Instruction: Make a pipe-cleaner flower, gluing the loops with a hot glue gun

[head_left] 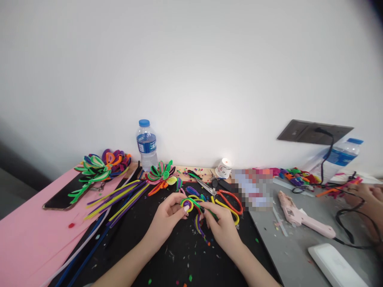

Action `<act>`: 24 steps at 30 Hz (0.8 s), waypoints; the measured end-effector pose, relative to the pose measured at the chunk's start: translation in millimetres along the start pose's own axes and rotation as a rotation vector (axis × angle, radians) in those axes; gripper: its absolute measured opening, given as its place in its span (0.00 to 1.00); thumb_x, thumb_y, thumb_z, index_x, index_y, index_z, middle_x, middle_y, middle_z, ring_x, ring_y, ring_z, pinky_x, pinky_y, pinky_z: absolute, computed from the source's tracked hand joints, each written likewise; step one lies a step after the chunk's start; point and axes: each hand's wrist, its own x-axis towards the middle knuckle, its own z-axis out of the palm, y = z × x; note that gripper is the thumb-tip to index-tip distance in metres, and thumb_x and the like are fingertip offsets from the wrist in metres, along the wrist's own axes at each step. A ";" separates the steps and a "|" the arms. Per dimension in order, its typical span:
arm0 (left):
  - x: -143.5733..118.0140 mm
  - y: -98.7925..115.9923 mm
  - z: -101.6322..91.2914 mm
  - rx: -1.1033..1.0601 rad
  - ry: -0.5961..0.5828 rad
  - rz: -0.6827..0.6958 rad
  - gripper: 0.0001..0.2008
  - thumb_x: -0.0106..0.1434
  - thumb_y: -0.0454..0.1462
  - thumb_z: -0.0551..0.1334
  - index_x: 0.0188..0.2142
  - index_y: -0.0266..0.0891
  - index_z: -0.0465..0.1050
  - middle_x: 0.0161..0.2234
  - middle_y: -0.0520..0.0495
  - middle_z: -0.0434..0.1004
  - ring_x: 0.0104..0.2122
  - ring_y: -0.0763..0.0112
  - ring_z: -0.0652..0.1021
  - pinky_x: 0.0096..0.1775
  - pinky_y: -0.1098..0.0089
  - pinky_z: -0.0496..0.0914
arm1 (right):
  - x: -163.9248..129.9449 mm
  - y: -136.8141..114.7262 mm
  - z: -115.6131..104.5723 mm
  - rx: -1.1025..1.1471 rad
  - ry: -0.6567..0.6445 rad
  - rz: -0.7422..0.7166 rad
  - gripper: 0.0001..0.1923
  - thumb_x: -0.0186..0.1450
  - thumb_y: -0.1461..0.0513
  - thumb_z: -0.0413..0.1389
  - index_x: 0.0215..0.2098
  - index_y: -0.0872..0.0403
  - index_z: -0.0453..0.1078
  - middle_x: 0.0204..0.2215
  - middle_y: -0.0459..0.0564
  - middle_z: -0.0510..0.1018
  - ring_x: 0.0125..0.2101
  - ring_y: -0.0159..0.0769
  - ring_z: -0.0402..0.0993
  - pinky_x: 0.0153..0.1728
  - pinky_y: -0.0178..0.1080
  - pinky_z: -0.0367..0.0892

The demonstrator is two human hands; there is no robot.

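Over the black work mat (152,255), my left hand (170,213) pinches a round pipe-cleaner coil (186,204) with a purple middle and a yellow ring. My right hand (220,223) is closed on a green pipe cleaner (196,202) that runs out from the coil. Just beyond my fingers lie loose yellow, purple and blue pipe-cleaner pieces, partly covered by the hands. Scissors with red handles (230,199) rest on the mat past my right hand. A finished-looking pipe-cleaner flower (161,175) in green, pink and orange lies beyond my left hand.
Left are straight pipe cleaners (119,199), a phone (56,195) and a pipe-cleaner bunch (104,163). Behind stand a water bottle (147,145) and a white cup-shaped spool (224,169). Right are a corded glue gun (305,219), a white box (335,265) and another person's hand (362,199).
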 end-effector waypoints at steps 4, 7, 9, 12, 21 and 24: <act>-0.6 3.7 0.9 0.026 0.027 -0.020 0.08 0.55 0.38 0.63 0.34 0.38 0.69 0.29 0.52 0.72 0.25 0.75 0.73 0.30 0.73 0.69 | 1.4 -2.6 -3.0 -0.019 0.002 -0.006 0.13 0.63 0.65 0.47 0.41 0.54 0.72 0.27 0.49 0.79 0.24 0.35 0.74 0.28 0.35 0.69; -0.4 4.6 1.4 0.023 0.033 -0.034 0.09 0.54 0.38 0.64 0.34 0.38 0.70 0.29 0.52 0.73 0.25 0.75 0.74 0.31 0.72 0.70 | 4.3 -6.2 -9.9 -0.048 -0.009 -0.023 0.13 0.63 0.66 0.48 0.42 0.53 0.72 0.33 0.50 0.80 0.32 0.36 0.76 0.36 0.37 0.69; -0.1 4.8 1.5 0.013 0.055 -0.042 0.10 0.53 0.38 0.64 0.35 0.38 0.69 0.29 0.52 0.74 0.25 0.74 0.74 0.31 0.72 0.70 | 7.7 -7.7 -19.9 -0.091 0.004 -0.021 0.13 0.62 0.65 0.49 0.43 0.53 0.70 0.37 0.50 0.79 0.37 0.37 0.75 0.39 0.37 0.68; -0.1 5.6 1.3 -0.005 0.094 -0.038 0.11 0.52 0.38 0.65 0.36 0.39 0.69 0.29 0.52 0.74 0.26 0.74 0.75 0.31 0.72 0.71 | 13.2 -4.5 -47.4 -0.207 0.099 0.048 0.15 0.63 0.62 0.47 0.47 0.54 0.67 0.38 0.52 0.78 0.36 0.37 0.74 0.36 0.37 0.69; 1.3 1.6 -2.0 -0.024 0.163 -0.062 0.13 0.54 0.38 0.63 0.39 0.40 0.67 0.32 0.51 0.75 0.30 0.70 0.78 0.35 0.70 0.72 | -19.2 80.0 -203.0 -1.041 0.177 0.585 0.22 0.60 0.64 0.46 0.52 0.61 0.62 0.43 0.66 0.75 0.42 0.50 0.74 0.38 0.43 0.65; 1.1 0.6 -1.8 -0.046 0.178 -0.055 0.13 0.53 0.39 0.64 0.38 0.40 0.67 0.31 0.52 0.75 0.31 0.70 0.78 0.36 0.70 0.73 | -37.7 117.5 -235.9 -1.172 0.067 0.721 0.21 0.56 0.67 0.50 0.49 0.60 0.66 0.37 0.66 0.78 0.35 0.48 0.77 0.32 0.40 0.65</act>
